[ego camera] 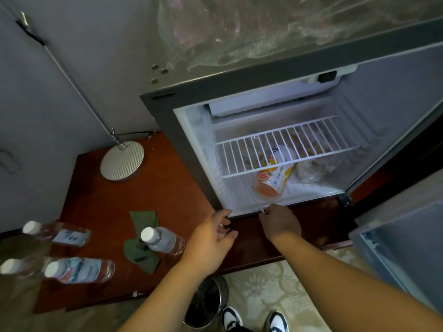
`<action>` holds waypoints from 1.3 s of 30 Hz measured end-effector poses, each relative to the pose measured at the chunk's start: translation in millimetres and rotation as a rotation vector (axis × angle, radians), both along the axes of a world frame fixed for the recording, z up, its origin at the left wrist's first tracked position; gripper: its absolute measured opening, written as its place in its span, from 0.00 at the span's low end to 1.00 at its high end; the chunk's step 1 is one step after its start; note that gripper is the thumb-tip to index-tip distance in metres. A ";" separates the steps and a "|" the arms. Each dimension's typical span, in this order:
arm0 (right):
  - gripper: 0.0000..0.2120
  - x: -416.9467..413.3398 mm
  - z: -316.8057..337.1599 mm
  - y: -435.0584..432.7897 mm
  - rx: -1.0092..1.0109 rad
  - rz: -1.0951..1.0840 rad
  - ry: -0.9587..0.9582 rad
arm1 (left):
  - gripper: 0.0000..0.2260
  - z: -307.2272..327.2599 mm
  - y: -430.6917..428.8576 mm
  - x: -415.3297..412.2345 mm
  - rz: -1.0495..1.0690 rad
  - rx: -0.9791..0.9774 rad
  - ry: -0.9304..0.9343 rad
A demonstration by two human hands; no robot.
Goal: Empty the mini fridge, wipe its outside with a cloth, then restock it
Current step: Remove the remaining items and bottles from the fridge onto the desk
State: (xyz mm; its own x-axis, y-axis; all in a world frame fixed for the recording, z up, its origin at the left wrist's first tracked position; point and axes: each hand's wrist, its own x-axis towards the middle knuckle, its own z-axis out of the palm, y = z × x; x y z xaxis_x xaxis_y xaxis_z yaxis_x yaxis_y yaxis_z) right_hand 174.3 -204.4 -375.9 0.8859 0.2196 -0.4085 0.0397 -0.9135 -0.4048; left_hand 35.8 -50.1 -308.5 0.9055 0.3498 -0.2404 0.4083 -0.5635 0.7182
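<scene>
The mini fridge [167, 121] stands open on a dark wooden stand. Inside, a white wire shelf [282, 144] spans the middle. Below it lie an orange snack packet [273, 178] and a clear plastic bag [311, 168]. My right hand [280, 222] is at the fridge's bottom front edge, pinching a thin white rod [254, 197] that slants out of the cabinet. My left hand [213, 236] curls loosely by the bottom left corner, around a small black part. A green cloth [141, 238] and several water bottles [163, 240] lie on the stand to the left.
The fridge door [402, 250] hangs open at the right. A round lamp base [122, 160] with its pole stands on the stand's [167, 192] back left. A metal bin [206, 303] and my shoes are on the patterned carpet below. Crumpled plastic covers the fridge top.
</scene>
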 end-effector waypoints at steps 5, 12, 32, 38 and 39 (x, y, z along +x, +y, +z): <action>0.14 0.9 6.1 -5.5 0.020 -0.001 0.003 | 0.22 -2.2 0.4 -4.7 0.013 -0.028 0.016; 0.12 -22.1 48.7 -58.1 0.048 0.076 -0.050 | 0.23 0.6 -9.7 2.3 -0.057 -0.032 -0.004; 0.11 -98.0 93.9 -91.8 0.116 0.468 0.073 | 0.07 -6.8 -31.7 -66.3 -0.275 0.144 0.221; 0.10 -147.1 88.6 -8.3 0.122 0.637 0.112 | 0.07 -17.7 8.1 -136.6 -0.120 0.081 0.253; 0.10 -155.6 87.0 4.5 0.109 0.661 0.116 | 0.07 -21.6 16.3 -147.8 -0.089 0.063 0.263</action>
